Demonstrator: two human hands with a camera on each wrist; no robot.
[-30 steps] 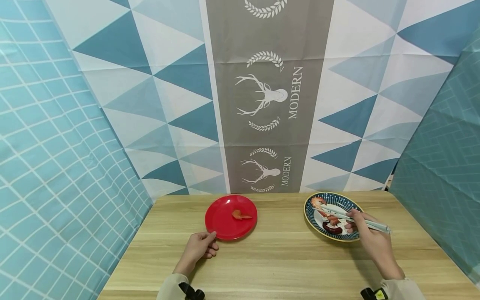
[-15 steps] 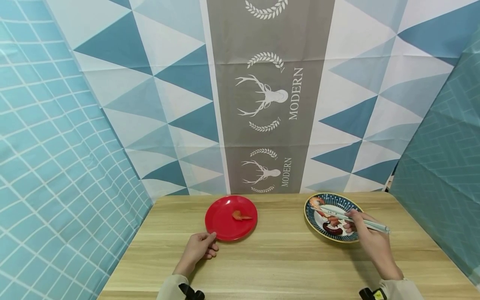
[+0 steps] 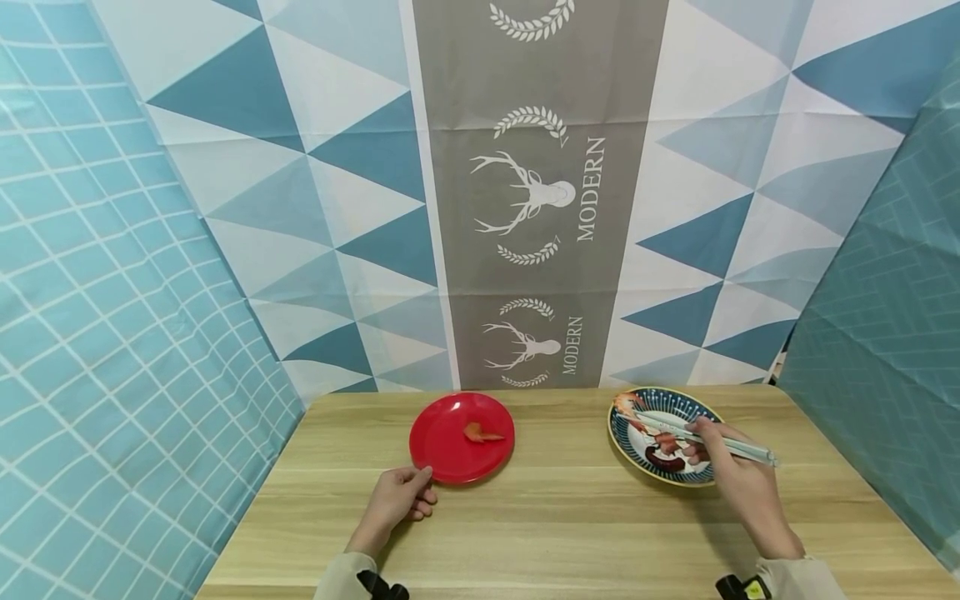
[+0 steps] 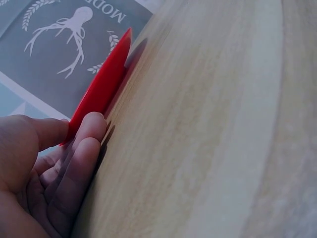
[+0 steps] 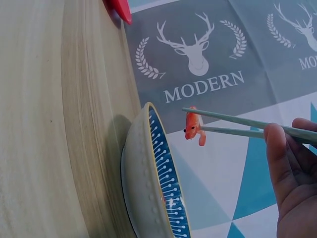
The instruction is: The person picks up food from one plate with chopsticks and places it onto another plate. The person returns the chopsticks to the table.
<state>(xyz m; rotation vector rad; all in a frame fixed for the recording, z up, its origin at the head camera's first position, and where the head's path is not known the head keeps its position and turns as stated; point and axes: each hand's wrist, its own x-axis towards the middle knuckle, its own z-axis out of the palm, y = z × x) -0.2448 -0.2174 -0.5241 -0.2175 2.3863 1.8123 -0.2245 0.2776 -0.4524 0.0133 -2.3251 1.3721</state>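
Observation:
My left hand (image 3: 401, 498) pinches the near-left rim of a red plate (image 3: 442, 454) between thumb and fingers; the left wrist view shows the thumb (image 4: 52, 131) on top of the rim. A small orange-brown food piece with a narrow tail (image 3: 480, 432) lies on that plate. My right hand (image 3: 738, 475) holds pale green chopsticks (image 3: 731, 444). Their tips grip an orange shrimp-like piece (image 5: 193, 126), raised above the patterned blue dish (image 5: 171, 183). On the dish lie a dark red curved piece (image 3: 663, 461) and a reddish-brown piece (image 3: 665, 442), partly hidden by the chopsticks.
Both dishes stand toward the back of a wooden table (image 3: 540, 533), the red one on the left. A patterned cloth (image 3: 536, 250) hangs behind the table, with a light blue gridded cloth (image 3: 112, 292) to the left and a teal one (image 3: 885, 317) to the right.
The chopsticks and the orange shrimp-like piece have shifted slightly left and up toward the dish's far-left rim. My left hand and the red plate stay in place.

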